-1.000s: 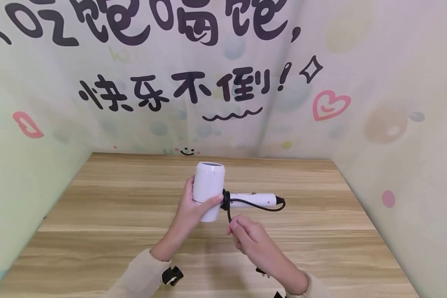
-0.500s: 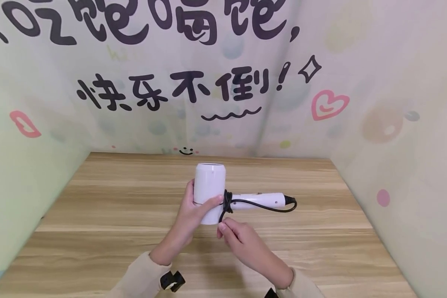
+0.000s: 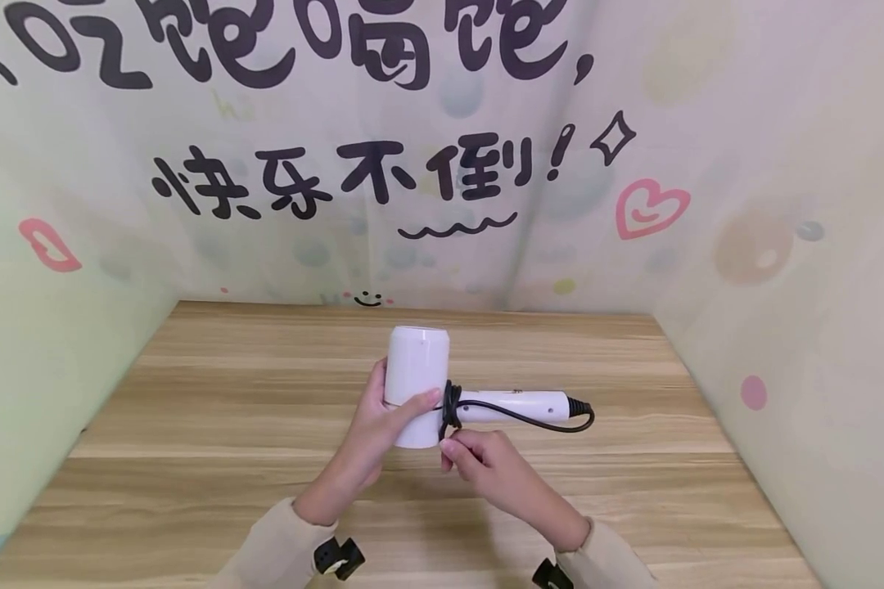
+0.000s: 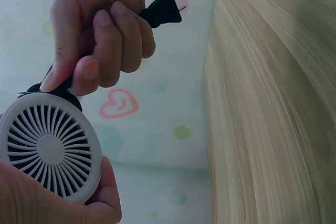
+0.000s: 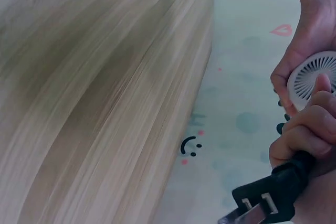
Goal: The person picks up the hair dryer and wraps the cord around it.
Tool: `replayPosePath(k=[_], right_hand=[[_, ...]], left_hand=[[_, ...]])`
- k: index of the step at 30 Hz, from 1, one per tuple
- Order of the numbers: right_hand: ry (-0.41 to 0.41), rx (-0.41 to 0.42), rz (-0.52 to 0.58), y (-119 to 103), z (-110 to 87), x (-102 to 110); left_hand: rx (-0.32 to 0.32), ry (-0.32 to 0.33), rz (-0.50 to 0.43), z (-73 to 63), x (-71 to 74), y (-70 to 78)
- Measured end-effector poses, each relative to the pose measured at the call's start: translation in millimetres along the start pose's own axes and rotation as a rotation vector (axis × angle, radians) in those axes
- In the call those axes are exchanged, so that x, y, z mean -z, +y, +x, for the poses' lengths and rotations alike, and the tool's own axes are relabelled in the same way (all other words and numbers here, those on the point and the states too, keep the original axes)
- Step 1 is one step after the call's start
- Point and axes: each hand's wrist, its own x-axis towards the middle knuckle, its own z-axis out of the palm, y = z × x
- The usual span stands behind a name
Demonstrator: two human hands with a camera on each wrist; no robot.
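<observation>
A white hair dryer [image 3: 418, 364] is held above the table, its handle [image 3: 519, 404] pointing right. My left hand [image 3: 376, 433] grips the barrel, thumb across its near side. The black cord [image 3: 452, 405] is wound in several turns where handle meets barrel, and a loop of it runs along the handle to its end. With curled fingers my right hand [image 3: 489, 462] pinches the cord just below the coil. In the left wrist view the black two-pin plug [image 4: 161, 10] sticks out of the right fist, and the round slotted grille [image 4: 50, 149] faces the camera.
The wood-grain table [image 3: 228, 458] lies under both hands. A printed cloth wall [image 3: 302, 262] with dark lettering closes off the back, and pale walls stand at both sides. Each sleeve carries a black wrist device [image 3: 339, 558].
The right hand has moved left and in toward the barrel with the cord. The dryer has shifted slightly right and down, and more of its handle shows past the coil.
</observation>
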Motion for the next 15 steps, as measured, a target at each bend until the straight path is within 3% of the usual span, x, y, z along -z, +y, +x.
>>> replayPosePath(k=[7, 12, 15], right_hand=[[0.104, 0.080, -0.165, 13, 5.7, 2], [0.076, 0.138, -0.221, 23, 5.1, 5], [0.047, 0.123, -0.277, 30, 2.3, 10]], left_hand=[[0.028, -0.037, -0.010, -0.2, 1.6, -1.3], [0.061, -0.066, -0.022, -0.5, 3.6, -1.4], [0.080, -0.090, -0.032, -0.4, 4.5, -1.9]])
